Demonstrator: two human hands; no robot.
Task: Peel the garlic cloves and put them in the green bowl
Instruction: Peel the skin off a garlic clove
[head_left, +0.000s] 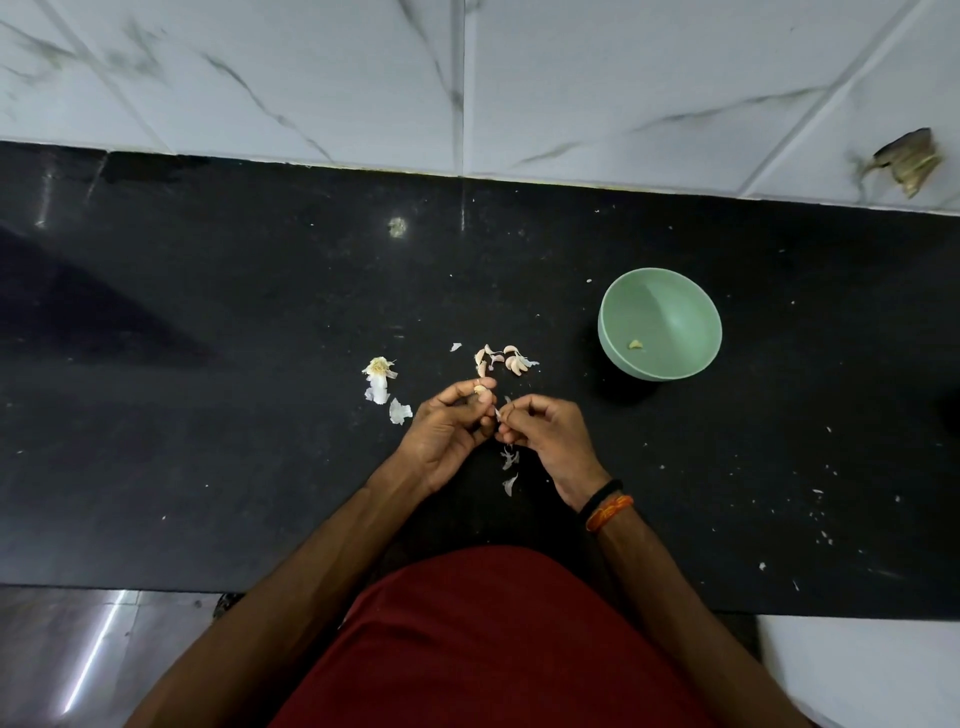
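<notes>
Both hands meet over the middle of the black counter (208, 322). My left hand (449, 434) holds a garlic clove (484, 394) between thumb and fingertips. My right hand (545, 434) pinches a strip of papery skin (497, 414) right beside that clove. Just beyond the hands lies a small heap of unpeeled cloves (506, 359). The green bowl (670, 291) stands to the right of the heap, upright, with one peeled clove (635, 344) inside.
The stripped garlic root and husk (380, 378) lie left of the hands, more skin scraps (509, 467) between my wrists. White flecks dot the counter's right side. A marble-tiled wall (571, 88) rises behind the counter, with a brown scrap (909, 161) at its right.
</notes>
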